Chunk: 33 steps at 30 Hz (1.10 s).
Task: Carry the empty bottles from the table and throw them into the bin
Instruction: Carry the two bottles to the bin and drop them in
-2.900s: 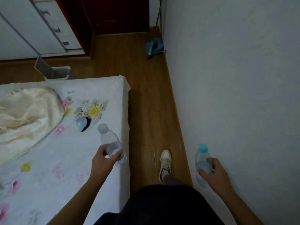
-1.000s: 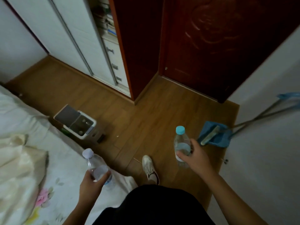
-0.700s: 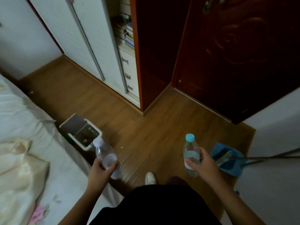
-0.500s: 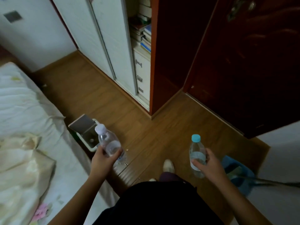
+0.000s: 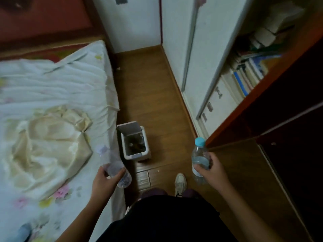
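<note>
I hold one clear plastic bottle in each hand. My left hand [image 5: 107, 179] grips a bottle with a white cap [image 5: 111, 164] over the bed's edge. My right hand [image 5: 210, 172] grips a bottle with a light blue cap [image 5: 199, 155] above the wooden floor. A small white bin [image 5: 135, 155] stands on the floor between the bed and the wardrobe, just ahead of me. Its lid is tipped up at the far side and dark rubbish shows inside. Both bottles are short of the bin, one to each side.
A bed [image 5: 52, 95] with a floral sheet and a crumpled cream blanket [image 5: 49, 142] fills the left. White sliding wardrobe doors [image 5: 197, 49] and a bookshelf [image 5: 248, 74] line the right, with a dark red door panel [image 5: 288, 128] beside me. My shoe [image 5: 180, 184] is on the floor strip.
I have walked round the bed's corner and turned left. The bin has come from the left to straight ahead and closer. Both hands still hold their bottles.
</note>
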Motion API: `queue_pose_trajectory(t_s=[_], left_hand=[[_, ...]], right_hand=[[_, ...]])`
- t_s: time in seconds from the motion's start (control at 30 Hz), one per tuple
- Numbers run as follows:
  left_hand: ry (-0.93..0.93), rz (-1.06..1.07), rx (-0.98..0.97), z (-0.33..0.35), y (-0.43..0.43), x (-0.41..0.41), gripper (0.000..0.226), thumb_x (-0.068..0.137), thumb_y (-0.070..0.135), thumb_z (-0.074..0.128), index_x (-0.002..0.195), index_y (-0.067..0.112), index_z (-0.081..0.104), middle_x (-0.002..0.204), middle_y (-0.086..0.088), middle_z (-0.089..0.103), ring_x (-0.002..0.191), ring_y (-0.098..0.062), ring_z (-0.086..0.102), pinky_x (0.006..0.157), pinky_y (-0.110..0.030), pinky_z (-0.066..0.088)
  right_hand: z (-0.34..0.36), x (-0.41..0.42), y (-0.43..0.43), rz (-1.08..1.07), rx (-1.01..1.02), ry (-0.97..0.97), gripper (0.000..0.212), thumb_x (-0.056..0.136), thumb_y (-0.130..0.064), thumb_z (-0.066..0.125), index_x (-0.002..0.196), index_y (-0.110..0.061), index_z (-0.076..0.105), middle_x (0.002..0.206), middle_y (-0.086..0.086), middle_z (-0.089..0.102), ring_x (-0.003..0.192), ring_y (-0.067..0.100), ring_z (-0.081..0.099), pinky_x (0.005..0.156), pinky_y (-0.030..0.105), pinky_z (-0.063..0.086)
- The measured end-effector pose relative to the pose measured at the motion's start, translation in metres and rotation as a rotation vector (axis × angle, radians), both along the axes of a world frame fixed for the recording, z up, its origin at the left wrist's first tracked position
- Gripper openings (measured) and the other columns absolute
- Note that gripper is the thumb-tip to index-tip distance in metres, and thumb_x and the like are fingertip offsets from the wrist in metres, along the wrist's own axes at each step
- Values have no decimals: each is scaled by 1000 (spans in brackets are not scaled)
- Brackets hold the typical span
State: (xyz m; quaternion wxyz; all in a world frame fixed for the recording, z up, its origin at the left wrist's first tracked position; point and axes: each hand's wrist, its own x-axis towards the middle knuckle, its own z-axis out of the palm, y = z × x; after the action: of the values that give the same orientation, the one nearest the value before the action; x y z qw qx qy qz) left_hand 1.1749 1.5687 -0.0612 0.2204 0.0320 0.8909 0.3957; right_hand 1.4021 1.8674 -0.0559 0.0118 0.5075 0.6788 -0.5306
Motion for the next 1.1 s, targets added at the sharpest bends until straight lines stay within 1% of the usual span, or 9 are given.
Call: queue_pose_trajectory(t_s=[0.1,0.23,0.33,0.43,0.63,0.8,0.87,0.97,1.1], left_hand=[[-5,135,-20,3,-12,-1,48,78,44,82,112,17,63,104,0,69,97,-21,66,83,-37,49],[7,287,-37,8,-34,-7,58,72,62,79,112,22,62,104,5,69,96,-14,66,86,-41,53],[-7,378,-59,5,-48,-18,57,74,61,79,112,23,63,104,6,70,96,-12,66,86,-42,55],[-24,416,-66,1,-56,-39,57,75,61,77,114,22,63,105,4,70,97,-14,67,84,-39,54],[-57,354,-42,-14,-49,-113,61,76,57,79,120,18,64,110,0,70,99,-16,66,80,-33,51],[-94,239,-50,-39,-34,-172,83,63,80,71,121,21,65,113,5,70,101,-13,67,83,-38,58],[-107,211,-41,-44,-23,-194,84,64,76,74,127,21,62,117,5,69,105,-13,66,88,-42,58],[-145,178,-36,-56,-7,-222,82,71,62,80,138,24,51,119,7,65,106,-12,65,90,-40,58],[-170,131,-57,-105,11,-245,72,76,51,81,134,30,45,113,14,63,100,-5,64,85,-31,57]], right_hand=[[-1,-62,15,184,27,-8,63,75,-38,82,128,-29,49,105,-19,56,98,9,59,81,33,54],[-1,-132,15,382,34,-10,70,75,-43,81,135,-27,48,118,-11,59,106,12,59,82,32,52],[-6,-180,8,510,-1,-36,73,75,-46,80,137,-28,46,124,-9,59,112,14,59,82,33,50],[-9,-221,-4,583,2,-56,68,75,-47,79,134,-31,48,122,-12,60,108,11,58,82,32,48],[-14,-294,-21,603,27,-59,53,73,-52,79,118,-38,54,109,-17,65,98,4,62,84,37,57],[-25,-343,-25,592,13,-69,57,71,-53,79,121,-39,54,112,-18,64,102,2,61,87,37,56],[-32,-357,-25,582,-1,-73,61,69,-58,77,122,-38,54,114,-19,64,106,3,61,88,36,55],[-53,-377,-25,595,-12,-81,72,67,-65,73,129,-36,52,122,-17,62,113,4,58,87,33,52],[-110,-406,-22,598,-78,-138,70,73,-57,75,135,-37,47,127,-15,59,114,7,57,84,32,53]])
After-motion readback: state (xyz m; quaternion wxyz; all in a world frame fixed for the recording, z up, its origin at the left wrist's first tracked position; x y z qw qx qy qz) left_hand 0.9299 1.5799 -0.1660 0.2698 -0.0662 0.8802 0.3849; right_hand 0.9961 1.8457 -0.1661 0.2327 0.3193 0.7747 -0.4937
